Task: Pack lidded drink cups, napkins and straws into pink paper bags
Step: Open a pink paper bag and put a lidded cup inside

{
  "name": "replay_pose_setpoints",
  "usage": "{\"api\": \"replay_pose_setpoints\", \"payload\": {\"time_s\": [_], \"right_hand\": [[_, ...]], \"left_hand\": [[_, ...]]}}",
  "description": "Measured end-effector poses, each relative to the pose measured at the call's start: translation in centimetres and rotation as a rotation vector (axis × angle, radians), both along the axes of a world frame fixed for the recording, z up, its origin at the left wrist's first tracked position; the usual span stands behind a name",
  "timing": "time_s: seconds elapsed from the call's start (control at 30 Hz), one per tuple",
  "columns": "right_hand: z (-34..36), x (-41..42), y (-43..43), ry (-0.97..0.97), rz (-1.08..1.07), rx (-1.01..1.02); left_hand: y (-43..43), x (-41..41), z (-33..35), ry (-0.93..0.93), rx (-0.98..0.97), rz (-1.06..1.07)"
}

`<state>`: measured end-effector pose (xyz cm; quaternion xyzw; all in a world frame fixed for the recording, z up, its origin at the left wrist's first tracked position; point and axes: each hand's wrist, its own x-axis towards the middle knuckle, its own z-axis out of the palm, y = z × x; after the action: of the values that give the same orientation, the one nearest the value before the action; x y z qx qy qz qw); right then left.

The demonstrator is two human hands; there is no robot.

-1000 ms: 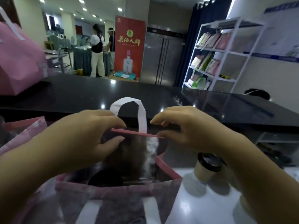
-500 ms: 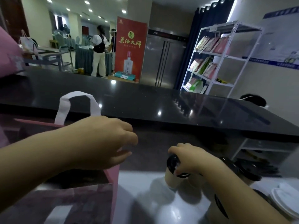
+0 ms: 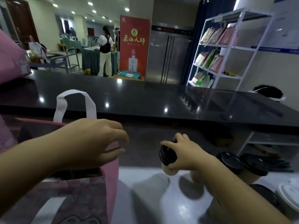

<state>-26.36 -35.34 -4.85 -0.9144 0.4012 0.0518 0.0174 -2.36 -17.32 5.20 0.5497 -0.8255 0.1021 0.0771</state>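
Black counter [image 3: 145,97] runs across in front of me, with the white worktop [image 3: 145,183] below it on my side. Shelf rack [image 3: 226,46] is far right, behind the counter. Second pink bag [image 3: 11,57] is at the left edge, on the counter.

Pink bag [image 3: 111,178] stands on the worktop at lower left with its mouth open. Its white handle [image 3: 60,104] sticks up on the far side. Bag contents: too dark to tell.

My left hand [image 3: 92,139] is at the bag's top right corner, thumb and fingers pinching the rim there. My right hand [image 3: 184,152] is right of the bag and apart from it, fingers curled round the top of a cup [image 3: 169,170].

The cup is tilted, black lid [image 3: 167,155] facing me and a bit left. Can't tell if its base touches the worktop.

Two more cups [image 3: 229,160] with black lids stand side by side, just right of my right wrist. White lids [image 3: 289,194] are stacked at the right edge, partly cut off.
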Motion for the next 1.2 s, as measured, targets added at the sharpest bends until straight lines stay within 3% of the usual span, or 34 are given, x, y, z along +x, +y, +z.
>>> {"api": "replay_pose_setpoints", "payload": {"time_s": [0.33, 0.5, 0.63, 0.83, 1.2], "right_hand": [[11.7, 4.6, 7.1, -0.465, 0.062, -0.385], [15.2, 8.9, 11.1, -0.664, 0.157, -0.38], [15.6, 12.7, 13.4, -0.732, 0.261, -0.265], [13.2, 17.7, 15.3, -0.546, 0.357, -0.094], [8.7, 20.5, 15.6, -0.028, 0.437, -0.025]], "left_hand": [[2.9, 6.9, -0.5, 0.12, 0.01, 0.144], [5.1, 11.6, -0.7, 0.169, 0.015, 0.205], [6.7, 14.5, -1.1, 0.192, 0.031, 0.248], [7.5, 17.5, -1.9, 0.223, 0.121, 0.288], [7.7, 19.2, -4.5, 0.102, 0.209, 0.253]]}}
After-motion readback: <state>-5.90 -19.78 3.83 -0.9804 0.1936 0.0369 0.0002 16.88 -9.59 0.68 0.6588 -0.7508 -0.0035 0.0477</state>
